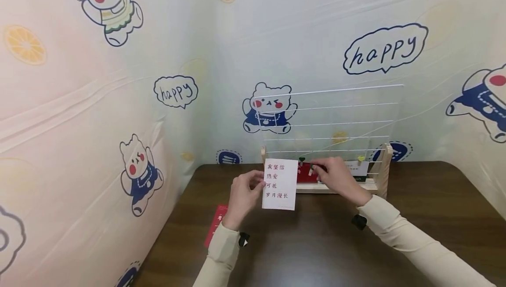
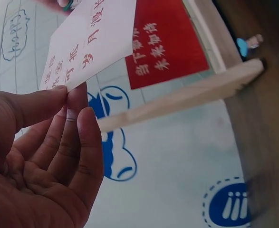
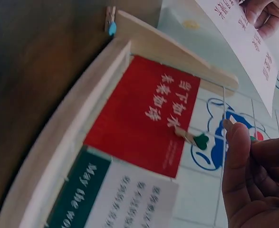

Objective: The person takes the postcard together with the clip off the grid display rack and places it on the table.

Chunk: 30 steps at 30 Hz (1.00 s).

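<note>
White card (image 1: 280,185) and clip (image 1: 310,171) were held before a wire rack (image 1: 383,177).
A red card (image 1: 215,230) was seen left of the left hand (image 1: 242,194), by whose thumb and fingers the white card was pinched; right of them, the clip, by the right hand (image 1: 340,178).

Rack (image 1: 316,188) is standing on surface (image 1: 300,243), left card (image 3: 139,116) and right card (image 3: 137,197) resting against it; held card (image 1: 280,185) is hovering before its left end, loose card (image 1: 215,225) lying front-left.
</note>
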Each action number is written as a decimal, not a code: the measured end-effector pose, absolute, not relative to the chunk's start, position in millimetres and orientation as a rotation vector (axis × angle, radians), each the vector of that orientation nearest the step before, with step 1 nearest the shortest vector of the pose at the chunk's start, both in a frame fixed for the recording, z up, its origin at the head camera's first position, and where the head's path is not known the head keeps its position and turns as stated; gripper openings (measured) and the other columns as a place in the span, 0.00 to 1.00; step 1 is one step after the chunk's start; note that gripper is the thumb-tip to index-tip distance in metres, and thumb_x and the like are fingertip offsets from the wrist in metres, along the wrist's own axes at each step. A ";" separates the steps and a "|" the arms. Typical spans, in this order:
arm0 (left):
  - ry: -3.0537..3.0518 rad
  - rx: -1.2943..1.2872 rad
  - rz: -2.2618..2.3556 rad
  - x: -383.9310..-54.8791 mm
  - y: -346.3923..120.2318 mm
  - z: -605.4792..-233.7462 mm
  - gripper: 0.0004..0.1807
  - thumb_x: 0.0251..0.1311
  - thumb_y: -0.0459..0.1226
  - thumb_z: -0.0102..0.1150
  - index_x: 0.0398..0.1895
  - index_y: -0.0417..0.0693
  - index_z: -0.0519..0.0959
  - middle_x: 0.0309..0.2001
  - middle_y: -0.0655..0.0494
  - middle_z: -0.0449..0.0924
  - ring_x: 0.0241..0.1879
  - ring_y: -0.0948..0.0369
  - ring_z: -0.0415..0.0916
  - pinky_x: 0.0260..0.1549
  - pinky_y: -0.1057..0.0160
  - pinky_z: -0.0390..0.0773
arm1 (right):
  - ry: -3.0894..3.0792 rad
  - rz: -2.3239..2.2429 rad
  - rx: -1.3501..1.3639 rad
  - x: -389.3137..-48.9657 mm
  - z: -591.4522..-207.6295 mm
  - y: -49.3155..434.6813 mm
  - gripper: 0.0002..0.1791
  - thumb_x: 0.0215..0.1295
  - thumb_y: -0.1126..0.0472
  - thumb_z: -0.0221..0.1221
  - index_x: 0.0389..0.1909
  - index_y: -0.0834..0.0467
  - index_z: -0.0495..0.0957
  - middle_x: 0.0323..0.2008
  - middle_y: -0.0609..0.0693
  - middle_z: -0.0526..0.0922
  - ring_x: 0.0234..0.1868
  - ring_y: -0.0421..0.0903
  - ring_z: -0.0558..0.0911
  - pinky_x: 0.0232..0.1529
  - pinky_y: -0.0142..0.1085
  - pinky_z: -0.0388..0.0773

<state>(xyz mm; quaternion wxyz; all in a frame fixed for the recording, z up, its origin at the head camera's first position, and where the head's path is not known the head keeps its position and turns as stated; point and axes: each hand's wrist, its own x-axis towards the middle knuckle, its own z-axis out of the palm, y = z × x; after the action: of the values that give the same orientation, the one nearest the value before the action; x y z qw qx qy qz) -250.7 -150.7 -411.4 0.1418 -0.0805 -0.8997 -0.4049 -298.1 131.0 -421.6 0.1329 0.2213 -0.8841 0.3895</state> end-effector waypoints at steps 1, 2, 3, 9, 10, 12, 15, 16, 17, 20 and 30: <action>-2.603 -0.222 -1.170 -250.3 -153.3 -412.8 0.11 0.66 0.33 0.69 0.50 0.50 0.88 0.41 0.53 0.91 0.33 0.61 0.83 0.39 0.62 0.82 | -2.577 1.135 0.645 -298.3 -423.6 129.1 0.14 0.72 0.70 0.60 0.54 0.69 0.85 0.28 0.57 0.89 0.20 0.39 0.77 0.20 0.30 0.73; -2.609 -0.210 -1.175 -250.0 -155.8 -414.2 0.11 0.66 0.33 0.69 0.50 0.50 0.88 0.41 0.53 0.91 0.33 0.61 0.83 0.39 0.61 0.82 | -2.591 1.135 0.645 -298.4 -425.6 127.0 0.14 0.72 0.70 0.60 0.55 0.69 0.84 0.29 0.57 0.89 0.19 0.38 0.76 0.19 0.30 0.72; -2.615 -0.200 -1.172 -249.9 -158.5 -416.1 0.11 0.66 0.33 0.69 0.50 0.49 0.88 0.41 0.53 0.91 0.33 0.61 0.83 0.39 0.61 0.82 | -2.601 1.137 0.649 -298.5 -427.6 124.8 0.14 0.72 0.70 0.60 0.55 0.69 0.84 0.29 0.57 0.89 0.18 0.38 0.76 0.19 0.30 0.71; -2.644 -0.131 -1.138 -249.3 -176.5 -434.5 0.11 0.64 0.31 0.70 0.49 0.46 0.88 0.39 0.51 0.90 0.31 0.61 0.81 0.34 0.65 0.79 | -2.614 1.197 0.676 -299.6 -445.0 111.7 0.13 0.71 0.71 0.61 0.53 0.68 0.86 0.32 0.57 0.90 0.16 0.39 0.73 0.17 0.30 0.68; -2.650 -0.120 -1.134 -249.4 -180.0 -438.3 0.10 0.64 0.31 0.70 0.48 0.45 0.88 0.38 0.51 0.90 0.30 0.61 0.81 0.33 0.65 0.78 | -2.620 1.209 0.671 -299.7 -447.9 109.6 0.13 0.71 0.70 0.61 0.52 0.68 0.86 0.32 0.56 0.90 0.15 0.39 0.73 0.17 0.30 0.68; -2.668 -0.092 -1.126 -249.5 -187.6 -445.7 0.10 0.64 0.30 0.70 0.47 0.46 0.88 0.37 0.51 0.90 0.30 0.61 0.80 0.33 0.65 0.78 | -2.647 1.235 0.655 -300.1 -452.9 105.9 0.12 0.71 0.69 0.62 0.52 0.66 0.87 0.32 0.56 0.90 0.15 0.39 0.74 0.17 0.30 0.69; -2.698 -0.051 -1.136 -249.1 -199.3 -456.0 0.10 0.64 0.31 0.69 0.48 0.46 0.88 0.37 0.52 0.89 0.31 0.61 0.80 0.32 0.65 0.79 | -2.677 1.246 0.639 -301.8 -459.3 101.6 0.11 0.71 0.68 0.63 0.50 0.65 0.88 0.30 0.54 0.89 0.14 0.38 0.73 0.17 0.30 0.70; -2.711 -0.039 -1.139 -248.8 -203.1 -459.2 0.10 0.64 0.31 0.69 0.48 0.46 0.88 0.37 0.52 0.89 0.31 0.61 0.80 0.32 0.65 0.79 | -2.681 1.261 0.635 -302.3 -461.0 100.2 0.11 0.71 0.68 0.63 0.50 0.65 0.88 0.30 0.54 0.89 0.15 0.38 0.73 0.18 0.30 0.71; -2.725 -0.024 -1.147 -248.8 -206.6 -462.3 0.11 0.64 0.31 0.69 0.49 0.47 0.88 0.37 0.52 0.89 0.32 0.61 0.80 0.33 0.65 0.79 | -2.681 1.274 0.646 -303.4 -463.0 99.4 0.11 0.71 0.68 0.63 0.50 0.65 0.88 0.29 0.54 0.89 0.15 0.38 0.74 0.18 0.30 0.71; -2.752 0.004 -1.173 -249.4 -215.5 -470.8 0.11 0.65 0.31 0.68 0.49 0.46 0.87 0.37 0.52 0.88 0.32 0.60 0.79 0.32 0.65 0.80 | -2.680 1.312 0.651 -306.2 -468.7 96.7 0.10 0.70 0.69 0.63 0.48 0.65 0.88 0.28 0.53 0.88 0.16 0.38 0.75 0.19 0.30 0.73; -2.804 0.034 -1.186 -253.5 -232.6 -489.3 0.11 0.66 0.32 0.68 0.50 0.44 0.87 0.38 0.51 0.89 0.35 0.60 0.83 0.39 0.58 0.87 | -2.730 1.382 0.599 -317.4 -487.8 85.2 0.09 0.69 0.70 0.63 0.46 0.68 0.88 0.35 0.57 0.91 0.21 0.39 0.81 0.23 0.31 0.79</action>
<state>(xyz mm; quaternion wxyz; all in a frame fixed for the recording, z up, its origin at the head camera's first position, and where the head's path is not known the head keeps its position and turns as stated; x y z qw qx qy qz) -253.5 -232.6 -489.3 0.0483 0.0111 -0.9199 -0.3891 -317.4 85.2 -487.8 0.0120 0.1921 -0.8755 0.4431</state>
